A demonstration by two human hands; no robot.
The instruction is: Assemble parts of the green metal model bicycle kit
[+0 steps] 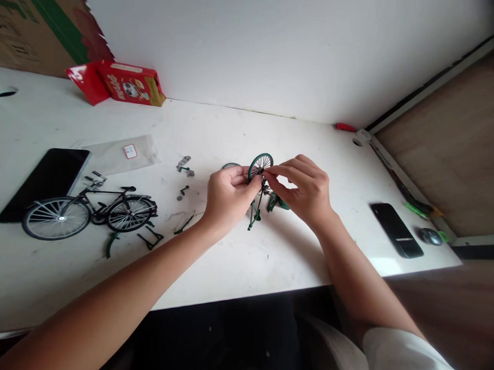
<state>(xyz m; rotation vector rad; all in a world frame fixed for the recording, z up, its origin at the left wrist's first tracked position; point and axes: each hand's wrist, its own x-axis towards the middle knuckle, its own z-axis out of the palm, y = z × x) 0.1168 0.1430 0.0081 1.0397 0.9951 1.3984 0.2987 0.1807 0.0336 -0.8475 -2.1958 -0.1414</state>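
A small green wheel (pixel 260 163) stands upright above the middle of the white table (pixel 242 261), pinched at its hub between both of a person's bare hands. The left hand (pixel 229 194) closes thumb and forefinger on it from one side, and the right hand (pixel 304 190) meets it from the other, fingertips almost touching. A green frame (pixel 256 209) hangs from the wheel down between the two palms; whether its lower end rests on the table cannot be told. Just behind the left hand's knuckles lies a second wheel (pixel 230 165), mostly hidden. Small loose parts (pixel 184 165) are scattered to the left, with a curved green fender (pixel 110 244) and a black stand piece (pixel 151 238) nearer the table's front edge. Beside them stands a black model bicycle (pixel 90 208) (both wheels and saddle fitted), its front wheel just in front of a dark tablet (pixel 46 180). A clear plastic bag (pixel 120 154) lies flat behind the bicycle, and farther back a red snack box (pixel 130 83) leans at the wall. On the right side of the table, well apart from the hands, lie a black phone (pixel 396 230) and a mouse (pixel 430 236) — the mouse close to the table's edge.
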